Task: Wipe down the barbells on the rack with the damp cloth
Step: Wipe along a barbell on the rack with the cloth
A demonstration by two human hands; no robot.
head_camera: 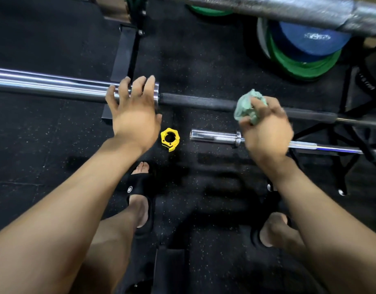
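Both barbell [195,101] ends cut off, cloth [247,107] perhaps touching

Gym: barbells [195,101], weight plates [306,52], rubber floor [214,64].
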